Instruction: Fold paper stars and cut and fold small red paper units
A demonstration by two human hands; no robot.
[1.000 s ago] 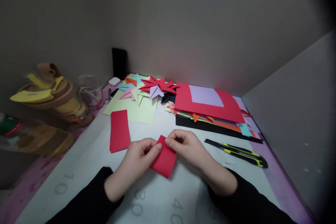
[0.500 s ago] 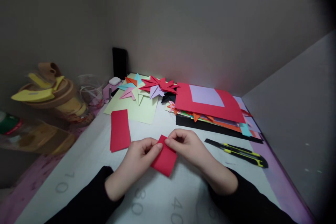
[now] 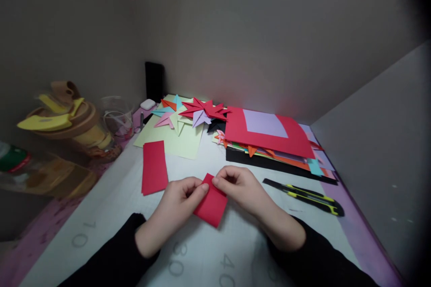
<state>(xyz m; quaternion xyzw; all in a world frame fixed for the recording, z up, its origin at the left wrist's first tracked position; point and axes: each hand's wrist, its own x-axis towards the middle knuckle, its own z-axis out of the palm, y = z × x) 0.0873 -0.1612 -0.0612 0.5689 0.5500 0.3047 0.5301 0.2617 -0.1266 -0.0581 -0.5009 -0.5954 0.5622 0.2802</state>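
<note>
Between my two hands is a small red piece of paper [image 3: 212, 206], folded, held tilted just above the white mat [image 3: 198, 255]. My left hand [image 3: 180, 197] pinches its left edge, thumb on top. On the upper right edge, my right hand [image 3: 237, 184] grips the paper between thumb and fingertips. The fingers underneath are hidden. To the left of my left hand lies a stack of red paper strips [image 3: 154, 168]. A black and yellow utility knife [image 3: 303, 197] rests to the right of my right hand.
Folded paper stars [image 3: 202, 110] lie on pale green paper [image 3: 188, 145] at the back. Right of them is a pile topped by red paper [image 3: 235, 128]. A bottle [image 3: 50, 175], a lidded cup [image 3: 87, 130], a clear cup [image 3: 116, 116] and a black phone [image 3: 154, 81] stand left.
Hardly anything differs. Both hands keep the same pinch on the folded red paper, and the whole view has shifted very slightly.
</note>
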